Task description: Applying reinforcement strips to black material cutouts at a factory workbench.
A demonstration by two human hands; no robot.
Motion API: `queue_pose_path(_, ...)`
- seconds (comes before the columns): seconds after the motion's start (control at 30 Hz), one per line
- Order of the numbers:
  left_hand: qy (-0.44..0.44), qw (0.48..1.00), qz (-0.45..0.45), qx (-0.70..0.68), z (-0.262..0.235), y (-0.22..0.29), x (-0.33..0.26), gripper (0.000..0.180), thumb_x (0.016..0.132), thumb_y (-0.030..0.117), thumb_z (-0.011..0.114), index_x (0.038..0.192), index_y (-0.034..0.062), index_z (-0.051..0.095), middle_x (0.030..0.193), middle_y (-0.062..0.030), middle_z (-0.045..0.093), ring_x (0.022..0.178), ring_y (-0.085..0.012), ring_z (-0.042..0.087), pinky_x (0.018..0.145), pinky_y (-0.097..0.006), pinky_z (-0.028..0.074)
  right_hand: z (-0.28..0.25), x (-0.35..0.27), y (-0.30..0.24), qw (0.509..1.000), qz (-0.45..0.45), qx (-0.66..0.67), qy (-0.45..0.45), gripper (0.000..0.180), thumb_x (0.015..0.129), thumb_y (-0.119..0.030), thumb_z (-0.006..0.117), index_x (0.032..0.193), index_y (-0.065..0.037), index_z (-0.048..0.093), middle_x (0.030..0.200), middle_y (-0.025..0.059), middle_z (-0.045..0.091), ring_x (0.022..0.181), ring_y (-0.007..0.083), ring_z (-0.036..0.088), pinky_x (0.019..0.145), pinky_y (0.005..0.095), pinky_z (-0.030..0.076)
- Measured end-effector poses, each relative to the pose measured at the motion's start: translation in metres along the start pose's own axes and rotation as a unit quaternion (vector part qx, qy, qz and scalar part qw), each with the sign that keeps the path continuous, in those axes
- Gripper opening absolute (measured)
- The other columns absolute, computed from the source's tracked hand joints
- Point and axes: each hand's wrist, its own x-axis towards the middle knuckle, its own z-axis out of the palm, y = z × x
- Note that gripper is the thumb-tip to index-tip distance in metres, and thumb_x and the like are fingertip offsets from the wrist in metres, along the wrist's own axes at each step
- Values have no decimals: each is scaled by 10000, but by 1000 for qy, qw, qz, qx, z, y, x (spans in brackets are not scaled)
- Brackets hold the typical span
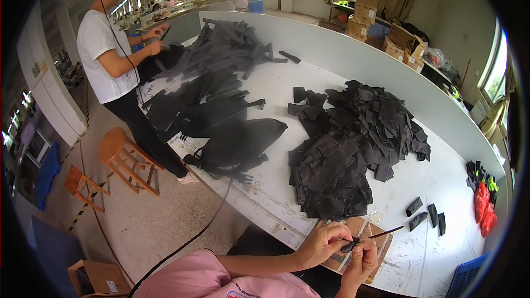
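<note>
Now left hand (326,243) and right hand (362,258) pinch a black piece (348,246) over a wooden board (356,225), apparently mid-adjustment; the next move likely calls for steady control.

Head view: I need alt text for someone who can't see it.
A person's left hand and right hand hold a small black piece above a brown board at the edge of a white table. Beyond lies a large heap of flat black pieces; at left, a co-worker stands beside more dark piles.
</note>
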Motion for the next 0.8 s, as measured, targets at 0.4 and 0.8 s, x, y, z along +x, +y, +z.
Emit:
queue_pose_path(0.4,-267,528,-452,-668,-4,19,26,227,856,53,460,1082,41,447,906,-67,563,339,-4,273,309,-153,205,-28,7,-40,982,133,132,-36,243,836,-238,542,740,-25,479,733,4,448,569,55,389,494,180,312)
queue_pose_path(0.8,-133,631,-518,-561,39,-22,61,182,830,36,473,1005,26,520,638,-5,524,340,-14,294,315,-159,220,-69,57,14,911,322,250,-55,204,827,-226,551,737,-43,553,619,-41,462,514,30,365,451,172,295)
